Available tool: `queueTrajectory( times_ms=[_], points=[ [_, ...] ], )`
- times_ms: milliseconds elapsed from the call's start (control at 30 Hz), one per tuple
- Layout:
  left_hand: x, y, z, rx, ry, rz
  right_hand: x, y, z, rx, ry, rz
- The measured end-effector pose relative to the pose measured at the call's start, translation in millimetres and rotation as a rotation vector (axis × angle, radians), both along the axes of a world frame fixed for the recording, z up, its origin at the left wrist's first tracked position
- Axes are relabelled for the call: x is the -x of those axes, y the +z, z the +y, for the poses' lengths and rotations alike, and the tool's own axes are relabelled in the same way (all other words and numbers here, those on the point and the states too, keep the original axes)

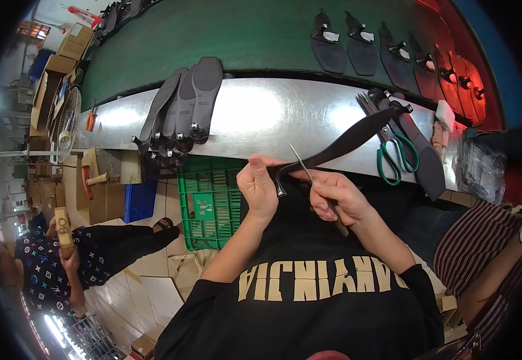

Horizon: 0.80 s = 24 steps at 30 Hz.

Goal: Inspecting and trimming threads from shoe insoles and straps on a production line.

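Note:
A black sandal (351, 135) is held in front of my chest, its long thin sole reaching up and to the right over the metal worktop. My left hand (258, 186) is closed around its near end, next to a black strap with a shiny square ornament. In my right hand (339, 198) is a thin pointed metal tool (297, 155) with a brownish handle. Its shaft crosses the sandal's strap end; whether the point touches the sandal I cannot tell. Green-handled scissors (387, 150) lie beyond the right hand, beside another dark sandal (426, 159).
Several dark soles (206, 84) with straps lie overlapped on the metal worktop (249, 114). Behind runs a green belt (255, 36) carrying sandals, some under red light. A green crate (210, 204) stands below at left. A co-worker (51, 264) is at left; a striped sleeve (474, 246) is close at right.

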State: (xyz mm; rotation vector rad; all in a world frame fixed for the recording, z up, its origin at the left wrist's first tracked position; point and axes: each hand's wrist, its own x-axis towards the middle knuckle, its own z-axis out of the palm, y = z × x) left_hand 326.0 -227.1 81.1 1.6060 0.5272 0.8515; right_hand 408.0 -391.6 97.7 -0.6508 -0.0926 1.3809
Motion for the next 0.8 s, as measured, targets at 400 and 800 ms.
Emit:
queueTrajectory(
  times_ms=[400,800],
  points=[
    [3,18,9,0.229,-0.087,0.049,14,14,2,0.168,-0.2,-1.652],
    [-12,-7,-5,1.386,-0.202,-0.114,8,7,4,0.349,-0.384,-1.746]
  ],
)
